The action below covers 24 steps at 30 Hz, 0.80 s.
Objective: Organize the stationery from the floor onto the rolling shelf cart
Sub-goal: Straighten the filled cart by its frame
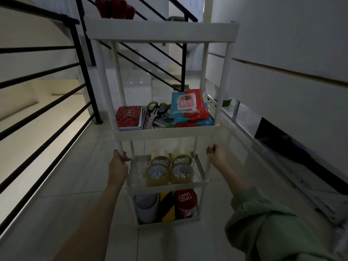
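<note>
The rolling shelf cart [162,129] stands upright on the tiled floor straight ahead, its long axis vertical and its near side square to the person. The left hand [117,162] curls round the near left post and the right hand [217,155] round the near right post, level and equally close. Any push would run straight away, toward the far stairs [135,76]

On the white four-tier rolling shelf cart [165,131], red spiral notebooks [129,116] are placed left of green-handled scissors [157,108]; clear tape rolls [170,166] are set one tier below.
</note>
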Each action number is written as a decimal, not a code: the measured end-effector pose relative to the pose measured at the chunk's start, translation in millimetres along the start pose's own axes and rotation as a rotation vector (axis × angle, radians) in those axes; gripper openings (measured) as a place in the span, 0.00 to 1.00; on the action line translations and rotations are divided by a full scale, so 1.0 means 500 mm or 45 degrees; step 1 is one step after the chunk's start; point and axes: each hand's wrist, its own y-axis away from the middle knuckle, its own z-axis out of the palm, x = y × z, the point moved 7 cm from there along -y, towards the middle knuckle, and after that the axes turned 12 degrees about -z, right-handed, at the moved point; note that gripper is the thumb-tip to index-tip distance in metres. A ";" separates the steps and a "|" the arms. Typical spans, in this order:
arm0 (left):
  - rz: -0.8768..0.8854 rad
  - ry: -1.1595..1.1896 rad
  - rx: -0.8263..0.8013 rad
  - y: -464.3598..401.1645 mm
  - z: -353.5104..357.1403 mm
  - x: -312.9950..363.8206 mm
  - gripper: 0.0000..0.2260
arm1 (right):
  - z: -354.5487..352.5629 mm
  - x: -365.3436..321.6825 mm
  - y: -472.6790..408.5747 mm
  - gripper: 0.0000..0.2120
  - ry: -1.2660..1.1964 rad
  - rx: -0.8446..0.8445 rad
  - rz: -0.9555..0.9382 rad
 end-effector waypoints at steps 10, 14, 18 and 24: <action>0.066 0.208 0.020 0.026 0.021 0.010 0.07 | 0.016 -0.006 0.010 0.05 0.033 0.079 -0.104; 0.072 0.201 0.018 0.022 0.023 0.005 0.08 | 0.016 -0.010 0.013 0.06 0.032 0.062 -0.100; 0.100 0.174 -0.010 0.014 0.023 0.005 0.06 | 0.012 0.008 0.000 0.09 -0.133 -0.125 0.052; -0.033 -0.458 -0.448 -0.031 0.037 -0.099 0.17 | 0.015 0.026 -0.006 0.15 0.376 -0.797 0.289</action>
